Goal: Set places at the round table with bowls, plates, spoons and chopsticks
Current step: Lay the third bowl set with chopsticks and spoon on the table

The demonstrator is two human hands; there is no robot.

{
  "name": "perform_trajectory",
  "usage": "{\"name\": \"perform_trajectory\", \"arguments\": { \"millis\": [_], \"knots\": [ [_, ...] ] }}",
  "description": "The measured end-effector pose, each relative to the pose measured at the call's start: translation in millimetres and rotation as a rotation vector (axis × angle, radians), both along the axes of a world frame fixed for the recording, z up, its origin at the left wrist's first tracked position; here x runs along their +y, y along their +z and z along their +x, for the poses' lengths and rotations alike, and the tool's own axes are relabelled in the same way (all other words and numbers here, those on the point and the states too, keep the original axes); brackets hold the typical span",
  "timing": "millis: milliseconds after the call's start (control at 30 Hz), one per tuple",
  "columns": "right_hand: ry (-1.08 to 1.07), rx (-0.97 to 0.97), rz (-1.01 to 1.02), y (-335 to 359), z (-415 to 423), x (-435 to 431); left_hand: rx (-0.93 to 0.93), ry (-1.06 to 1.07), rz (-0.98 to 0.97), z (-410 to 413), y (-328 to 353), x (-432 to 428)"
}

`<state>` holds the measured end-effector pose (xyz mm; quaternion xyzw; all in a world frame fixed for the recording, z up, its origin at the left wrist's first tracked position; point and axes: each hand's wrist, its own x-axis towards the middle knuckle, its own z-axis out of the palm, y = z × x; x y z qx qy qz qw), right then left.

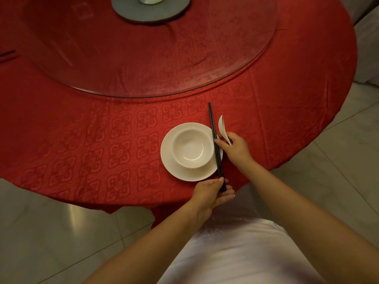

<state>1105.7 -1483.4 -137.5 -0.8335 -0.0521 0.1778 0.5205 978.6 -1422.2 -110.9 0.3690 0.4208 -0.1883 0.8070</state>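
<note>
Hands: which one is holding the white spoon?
The right hand, the farther one beside the plate, holds the white spoon. The left hand grips only the near end of the black chopsticks.

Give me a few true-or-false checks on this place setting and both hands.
1. The bowl sits on the plate. True.
2. The spoon lies in the bowl. False: the right hand holds it, to the right of the chopsticks.
3. The left hand holds the near end of the chopsticks. True.
4. The chopsticks lie left of the bowl. False: they cross the plate's right rim.
</note>
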Motion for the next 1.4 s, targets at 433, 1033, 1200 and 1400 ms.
{"name": "perform_trajectory", "arguments": {
  "millis": [433,1033,1200,1400],
  "knots": [
    [0.017,0.000,-0.021,1.7,-0.3,0.3,-0.017,-0.038,0.076,-1.5,-6.7,1.2],
    [0.660,-0.404,-0.489,67.8,16.8,2.7,-0.103,-0.197,0.960,26.4,18.6,120.3],
    [0.799,-0.436,-0.562,63.0,6.6,6.2,-0.103,-0.180,0.956,24.0,12.1,117.5],
    [0.840,-0.487,-0.620,59.9,4.6,10.3,-0.095,-0.152,0.943,23.4,12.1,117.1]
  ]
}}
